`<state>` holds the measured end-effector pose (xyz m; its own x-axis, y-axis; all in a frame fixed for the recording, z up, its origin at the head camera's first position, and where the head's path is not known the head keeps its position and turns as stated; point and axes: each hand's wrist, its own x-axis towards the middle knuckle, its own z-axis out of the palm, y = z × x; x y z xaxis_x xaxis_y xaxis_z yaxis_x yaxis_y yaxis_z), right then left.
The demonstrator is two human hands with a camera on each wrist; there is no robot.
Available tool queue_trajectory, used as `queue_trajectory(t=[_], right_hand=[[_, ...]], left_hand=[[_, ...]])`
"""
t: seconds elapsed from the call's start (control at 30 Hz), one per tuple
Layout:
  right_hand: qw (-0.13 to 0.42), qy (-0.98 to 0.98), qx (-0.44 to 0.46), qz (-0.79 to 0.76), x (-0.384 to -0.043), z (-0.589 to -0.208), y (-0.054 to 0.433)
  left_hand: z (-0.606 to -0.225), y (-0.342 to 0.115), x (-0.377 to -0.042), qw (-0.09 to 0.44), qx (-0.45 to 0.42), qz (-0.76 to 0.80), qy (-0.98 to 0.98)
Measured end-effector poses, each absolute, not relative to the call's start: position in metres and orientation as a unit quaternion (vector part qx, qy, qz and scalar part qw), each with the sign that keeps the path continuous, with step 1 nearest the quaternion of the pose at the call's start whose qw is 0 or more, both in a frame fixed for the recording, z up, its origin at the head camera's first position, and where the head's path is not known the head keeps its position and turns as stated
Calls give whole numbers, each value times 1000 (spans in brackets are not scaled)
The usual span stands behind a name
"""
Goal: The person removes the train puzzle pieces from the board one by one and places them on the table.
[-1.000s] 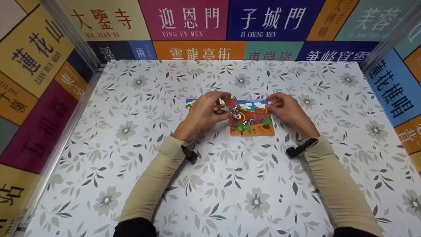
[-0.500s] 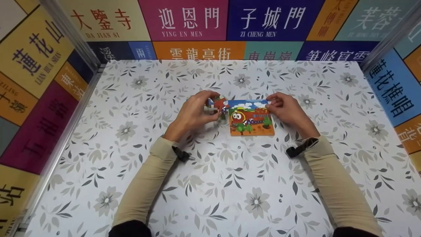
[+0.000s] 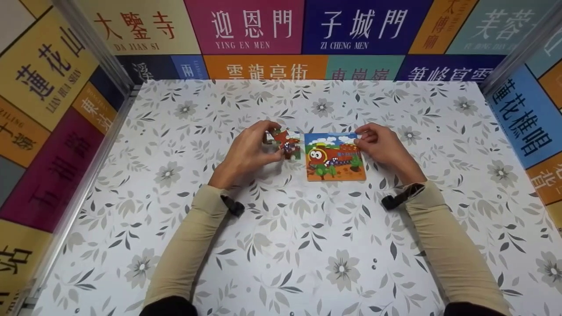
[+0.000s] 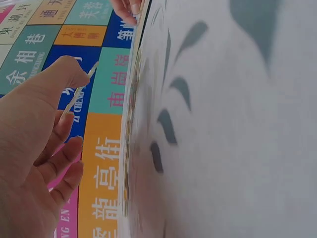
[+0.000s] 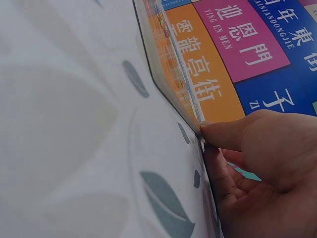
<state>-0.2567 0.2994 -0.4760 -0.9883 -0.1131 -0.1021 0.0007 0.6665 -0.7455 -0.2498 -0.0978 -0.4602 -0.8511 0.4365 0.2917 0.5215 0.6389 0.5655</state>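
In the head view, a square picture board (image 3: 334, 162) with a cartoon train lies flat at the middle of the table. My left hand (image 3: 250, 147) is just left of it, pinching a small jigsaw piece (image 3: 281, 138) between thumb and fingers. In the left wrist view that piece (image 4: 79, 94) appears edge-on as a thin strip, tilted and above the table. Other jigsaw pieces (image 3: 295, 151) lie between this hand and the board, partly hidden by it. My right hand (image 3: 382, 145) grips the board's far right corner; the right wrist view has its thumb (image 5: 223, 135) at the board's edge (image 5: 171, 101).
A white table (image 3: 281, 245) with a leaf and flower print spreads around both hands. Coloured panels with large characters (image 3: 252, 26) wall it in at the back and on both sides.
The left hand has drawn left, off the train board, carrying the jigsaw piece with it. Pieces beside the board have come into sight. The right hand has stayed at the corner.
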Motion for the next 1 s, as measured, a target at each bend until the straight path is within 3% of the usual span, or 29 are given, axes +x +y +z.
queue_trajectory(t=[0.23,0.5,0.8,1.0], right_hand=[[83,908,-24,-409,-257,-475,299],[83,908,-25,-410,-256,-474,300],[70,901,-27,-426,-255,-478,299],[74,904,-26,-421,-255,-477,299]], left_hand=[[-463,-108,-250,32,-240,-351,-904],[-464,-119,-257,-1,-264,-348,-900],[-465,-135,-261,-79,-275,-390,-875],[-467,-139,-261,-95,-286,-375,-876]])
